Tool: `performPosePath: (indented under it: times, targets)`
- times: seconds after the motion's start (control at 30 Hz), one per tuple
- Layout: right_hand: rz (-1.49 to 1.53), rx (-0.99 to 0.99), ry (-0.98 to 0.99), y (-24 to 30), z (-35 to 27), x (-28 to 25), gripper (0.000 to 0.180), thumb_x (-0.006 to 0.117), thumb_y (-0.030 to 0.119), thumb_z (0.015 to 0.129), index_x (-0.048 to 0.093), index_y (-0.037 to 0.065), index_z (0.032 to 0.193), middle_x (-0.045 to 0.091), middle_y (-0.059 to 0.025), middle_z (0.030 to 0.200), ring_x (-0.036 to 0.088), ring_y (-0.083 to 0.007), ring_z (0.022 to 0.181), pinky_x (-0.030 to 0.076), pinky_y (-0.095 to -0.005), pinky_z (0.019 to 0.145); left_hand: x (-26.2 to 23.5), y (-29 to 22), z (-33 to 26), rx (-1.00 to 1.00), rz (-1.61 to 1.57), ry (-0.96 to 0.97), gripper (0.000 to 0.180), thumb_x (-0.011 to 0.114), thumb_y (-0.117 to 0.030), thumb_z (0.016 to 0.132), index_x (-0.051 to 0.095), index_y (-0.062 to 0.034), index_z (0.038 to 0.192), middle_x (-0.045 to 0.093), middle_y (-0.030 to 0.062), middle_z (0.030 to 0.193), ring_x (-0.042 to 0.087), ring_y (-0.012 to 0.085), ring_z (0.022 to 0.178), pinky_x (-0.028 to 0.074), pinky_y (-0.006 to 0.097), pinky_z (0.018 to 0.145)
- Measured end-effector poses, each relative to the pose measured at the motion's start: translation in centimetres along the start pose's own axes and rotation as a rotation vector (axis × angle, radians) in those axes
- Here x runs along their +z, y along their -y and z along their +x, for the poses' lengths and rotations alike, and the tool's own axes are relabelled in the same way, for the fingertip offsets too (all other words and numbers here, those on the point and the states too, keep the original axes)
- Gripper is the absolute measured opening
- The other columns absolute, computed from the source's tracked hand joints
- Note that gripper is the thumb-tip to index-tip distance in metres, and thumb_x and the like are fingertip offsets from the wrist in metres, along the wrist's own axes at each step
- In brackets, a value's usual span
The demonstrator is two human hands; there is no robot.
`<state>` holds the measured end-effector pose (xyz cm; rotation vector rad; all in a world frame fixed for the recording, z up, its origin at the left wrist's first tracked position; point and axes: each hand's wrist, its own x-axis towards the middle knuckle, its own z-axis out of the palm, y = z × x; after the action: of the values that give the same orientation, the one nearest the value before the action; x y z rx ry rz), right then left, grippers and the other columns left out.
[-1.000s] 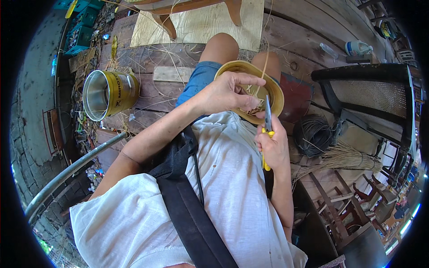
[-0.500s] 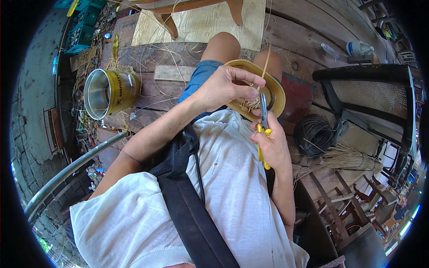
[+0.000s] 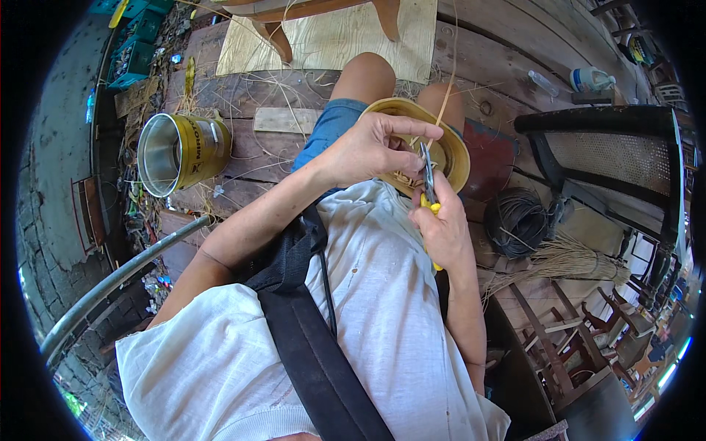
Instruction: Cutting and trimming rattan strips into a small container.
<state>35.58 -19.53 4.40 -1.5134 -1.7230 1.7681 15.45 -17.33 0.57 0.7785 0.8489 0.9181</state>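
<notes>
Bright daylight is flooding the scene, hard and even, coming from above. The white shirt (image 3: 368, 309) is running close to overexposed. The open metal can (image 3: 173, 153) is throwing glare off its shiny inside wall. Short dark shadows are sitting under the chair (image 3: 610, 147) and along the floor planks (image 3: 507, 44). The centre is staying sharp: left hand (image 3: 368, 151), right hand (image 3: 443, 231) and the yellow-handled pliers (image 3: 429, 187) are showing crisp edges, no motion blur. Fisheye is bending the planks and the metal rail (image 3: 118, 283) toward the rim. Corners are going full black with vignette. Far right edge is smearing, with slight colour fringing.
</notes>
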Motion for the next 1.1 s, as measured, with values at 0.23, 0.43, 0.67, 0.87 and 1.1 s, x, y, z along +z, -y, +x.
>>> performPosePath:
  times: [0.23, 0.43, 0.67, 0.87, 1.1]
  targets:
    - [0.136, 0.099, -0.055, -1.7, -1.4, 0.0, 0.038, 0.055, 0.004, 0.081, 0.054, 0.0, 0.119, 0.057, -0.0103, 0.081, 0.056, -0.0177, 0.07, 0.048, -0.0331, 0.069, -0.1, 0.6, 0.1, 0.028, 0.039, 0.012, 0.045, 0.067, 0.004, 0.091, 0.061, 0.0015, 0.136, 0.073, 0.0058, 0.1, 0.068, 0.0098, 0.086, 0.057, 0.025, 0.082]
    - [0.148, 0.149, -0.062, -2.0, -2.1, -0.6, 0.041, 0.056, 0.004, 0.082, 0.055, 0.001, 0.122, 0.058, -0.0085, 0.082, 0.057, -0.0165, 0.071, 0.048, -0.0325, 0.069, -0.6, 0.3, 0.4, 0.024, 0.203, -0.095, 0.034, 0.068, 0.001, 0.093, 0.067, 0.0011, 0.127, 0.074, 0.0057, 0.099, 0.069, 0.009, 0.084, 0.057, 0.024, 0.08]
    - [0.159, 0.038, 0.001, -1.3, -0.8, 0.3, 0.043, 0.051, 0.0, 0.083, 0.053, 0.0, 0.126, 0.059, -0.0096, 0.1, 0.063, -0.0173, 0.086, 0.052, -0.0315, 0.077, -0.4, -0.2, 0.0, -0.043, -0.054, -0.009, 0.037, 0.068, 0.004, 0.092, 0.067, -0.0004, 0.128, 0.075, 0.0087, 0.097, 0.072, 0.0132, 0.084, 0.059, 0.027, 0.081]
    - [0.034, 0.001, -0.005, -0.3, 0.2, 0.4, 0.037, 0.053, 0.002, 0.081, 0.052, 0.0, 0.118, 0.06, -0.0096, 0.098, 0.062, -0.017, 0.089, 0.051, -0.0332, 0.079, -0.6, 0.4, 0.0, 0.006, -0.044, 0.018, 0.043, 0.067, 0.006, 0.091, 0.064, -0.0006, 0.133, 0.074, 0.0091, 0.098, 0.071, 0.0123, 0.085, 0.059, 0.027, 0.082]
    - [0.06, -0.034, -0.007, -0.4, 0.2, 0.6, 0.042, 0.056, 0.009, 0.083, 0.051, 0.0, 0.123, 0.062, -0.0192, 0.091, 0.062, -0.0359, 0.083, 0.049, -0.0425, 0.081, -0.2, 0.0, -0.3, -0.022, -0.023, 0.033, 0.052, 0.067, 0.008, 0.089, 0.058, -0.0015, 0.14, 0.074, 0.0079, 0.097, 0.07, 0.0112, 0.085, 0.058, 0.027, 0.085]
